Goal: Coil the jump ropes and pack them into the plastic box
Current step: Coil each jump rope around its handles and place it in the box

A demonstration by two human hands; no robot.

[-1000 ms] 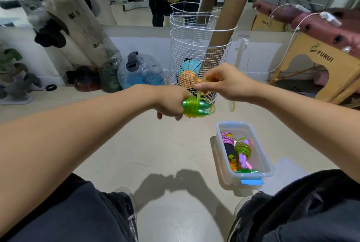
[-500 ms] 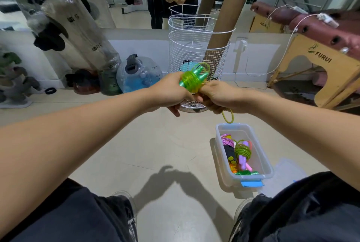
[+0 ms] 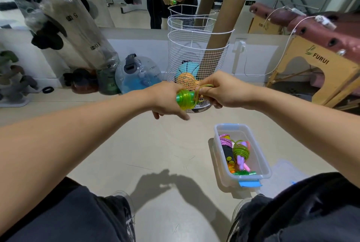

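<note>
Both hands work above the plastic box (image 3: 241, 178): left hand (image 3: 166, 99) grips the coiled green jump rope (image 3: 185, 99), right hand (image 3: 220, 90) pinches its loose end, apparently finishing the wrap; tucking, then boxing, likely follow.

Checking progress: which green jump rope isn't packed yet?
The green rope gripped between left hand and right hand; the other green coil lies in the plastic box.

Both bare arms reach forward, hands meeting in midair. The left hand (image 3: 167, 99) is curled in a grip, knuckles up. The right hand (image 3: 224, 90) pinches with thumb and fingers beside it.
</note>
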